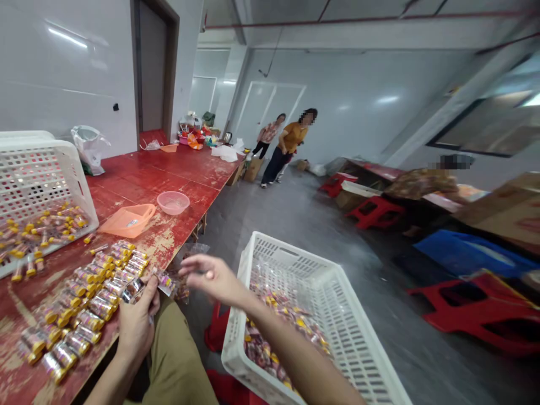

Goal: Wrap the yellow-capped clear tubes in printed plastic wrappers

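Note:
My left hand (141,318) is closed at the table edge, its thumb over a small clear plastic packet (164,281) with a coloured print. Dark shiny packaging (133,289) also shows by its fingers; its kind is unclear. My right hand (213,278) hovers just right of the packet, fingers partly curled and apart, with nothing seen in them. Beside my left hand, rows of small clear tubes with yellow caps (90,298) lie on the red table (185,194). Beneath my right forearm, a white crate (350,298) holds many wrapped pieces (287,320).
Another white crate (42,169) with loose yellow-capped tubes leans on the table at left. An orange scoop (129,221) and a pink bowl (172,202) lie farther back. Red stools (485,309) stand at right. Two people (289,140) stand behind; another person (422,183) bends at right.

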